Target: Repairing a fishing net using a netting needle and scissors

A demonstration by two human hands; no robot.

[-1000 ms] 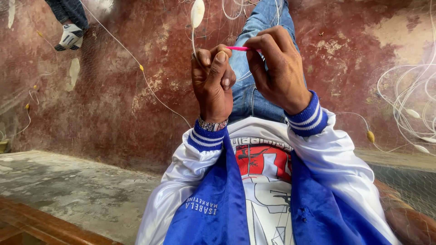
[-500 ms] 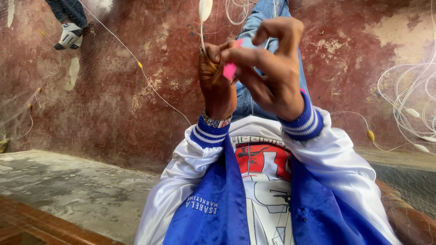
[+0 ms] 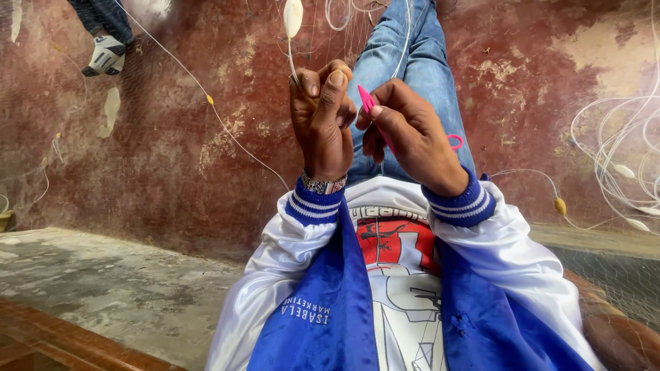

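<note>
Left hand (image 3: pixel 322 120) pinching thin white net line (image 3: pixel 292 65); right hand (image 3: pixel 412 134) closed around pointed pink plastic netting needle (image 3: pixel 366 100).

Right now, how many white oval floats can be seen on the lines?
4: one float above the left hand, one on the left floor, two at right. More may be hidden.

Soft, even daylight is filling the scene, casting only faint shadows. White jacket sleeves (image 3: pixel 289 240) are glaring slightly. Edges are bowing at 3 and 9 o'clock; focus is staying sharp throughout.
</note>
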